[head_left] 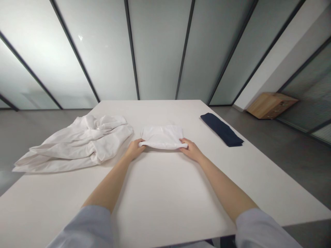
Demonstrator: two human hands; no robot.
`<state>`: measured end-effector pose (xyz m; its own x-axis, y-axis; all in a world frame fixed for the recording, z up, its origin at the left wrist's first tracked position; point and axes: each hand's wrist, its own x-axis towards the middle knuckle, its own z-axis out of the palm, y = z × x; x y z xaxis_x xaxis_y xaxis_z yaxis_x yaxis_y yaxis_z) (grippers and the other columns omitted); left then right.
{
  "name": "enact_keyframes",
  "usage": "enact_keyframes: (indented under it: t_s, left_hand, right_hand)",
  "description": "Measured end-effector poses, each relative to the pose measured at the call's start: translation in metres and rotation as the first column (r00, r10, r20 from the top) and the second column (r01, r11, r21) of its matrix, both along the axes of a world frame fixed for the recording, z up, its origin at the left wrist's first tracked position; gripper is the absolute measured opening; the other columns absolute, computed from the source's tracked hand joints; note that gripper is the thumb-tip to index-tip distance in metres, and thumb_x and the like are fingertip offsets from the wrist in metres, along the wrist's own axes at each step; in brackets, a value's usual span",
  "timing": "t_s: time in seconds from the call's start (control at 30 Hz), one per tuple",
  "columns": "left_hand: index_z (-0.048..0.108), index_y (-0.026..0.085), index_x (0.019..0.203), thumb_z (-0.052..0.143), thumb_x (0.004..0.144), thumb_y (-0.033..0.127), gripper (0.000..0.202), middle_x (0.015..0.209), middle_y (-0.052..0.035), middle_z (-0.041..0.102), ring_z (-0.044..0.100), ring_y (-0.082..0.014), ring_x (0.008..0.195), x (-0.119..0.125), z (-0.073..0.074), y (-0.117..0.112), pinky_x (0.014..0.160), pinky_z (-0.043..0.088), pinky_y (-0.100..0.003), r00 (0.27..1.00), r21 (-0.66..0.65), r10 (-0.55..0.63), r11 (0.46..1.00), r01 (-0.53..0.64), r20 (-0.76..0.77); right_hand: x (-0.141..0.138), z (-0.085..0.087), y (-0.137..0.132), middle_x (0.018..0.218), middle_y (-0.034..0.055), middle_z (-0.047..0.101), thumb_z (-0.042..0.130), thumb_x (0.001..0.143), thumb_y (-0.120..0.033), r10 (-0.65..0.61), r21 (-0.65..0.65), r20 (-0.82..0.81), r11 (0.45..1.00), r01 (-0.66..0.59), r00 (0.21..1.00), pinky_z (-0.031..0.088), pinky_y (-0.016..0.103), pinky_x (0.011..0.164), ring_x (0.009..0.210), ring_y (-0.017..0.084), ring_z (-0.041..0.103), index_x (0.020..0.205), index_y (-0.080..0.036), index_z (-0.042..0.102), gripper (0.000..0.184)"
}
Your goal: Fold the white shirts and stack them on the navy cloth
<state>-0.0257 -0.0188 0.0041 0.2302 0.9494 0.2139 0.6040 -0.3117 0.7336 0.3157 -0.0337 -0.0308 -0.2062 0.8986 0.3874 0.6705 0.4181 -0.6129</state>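
A folded white cloth (162,136) lies in the middle of the white table (165,193). My left hand (134,148) pinches its near left corner. My right hand (190,148) pinches its near right corner. Both hands have their fingers closed on the near edge of the cloth, which rests flat on the table between them.
A crumpled heap of white garments (77,143) lies at the table's left. A folded dark blue cloth (221,129) lies at the right far side. A wooden box (271,104) stands on the floor by the glass wall at the right.
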Motion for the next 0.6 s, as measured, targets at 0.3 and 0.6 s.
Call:
enact_keyframes:
  t_s: [0.3, 0.6]
  left_hand:
    - [0.069, 0.014, 0.095, 0.056, 0.074, 0.044, 0.039, 0.097, -0.0092, 0.072, 0.065, -0.0263, 0.093, -0.003, 0.001, -0.001, 0.084, 0.05, -0.037, 0.999, -0.045, -0.012, 0.999, 0.014, 0.04]
    - [0.069, 0.017, 0.112, 0.061, 0.068, 0.03, 0.047, 0.13, -0.0107, 0.061, 0.054, -0.0291, 0.123, -0.003, -0.013, 0.004, 0.109, 0.037, -0.042, 0.984, 0.099, -0.084, 0.99, 0.101, -0.156]
  right_hand:
    - [0.004, -0.005, 0.008, 0.13, 0.0074, 0.061, 0.066, 0.071, -0.015, 0.015, 0.008, 0.042, 1.0, -0.015, 0.999, 0.037, 0.048, 0.109, 0.126, 0.028, 0.052, 0.103, -0.024, 0.073, 0.034]
    - [0.003, -0.003, 0.007, 0.12, 0.0056, 0.068, 0.067, 0.07, -0.02, 0.001, 0.04, 0.02, 0.999, -0.002, 1.0, 0.041, 0.046, 0.105, 0.117, 0.026, 0.059, 0.095, -0.025, 0.073, 0.027]
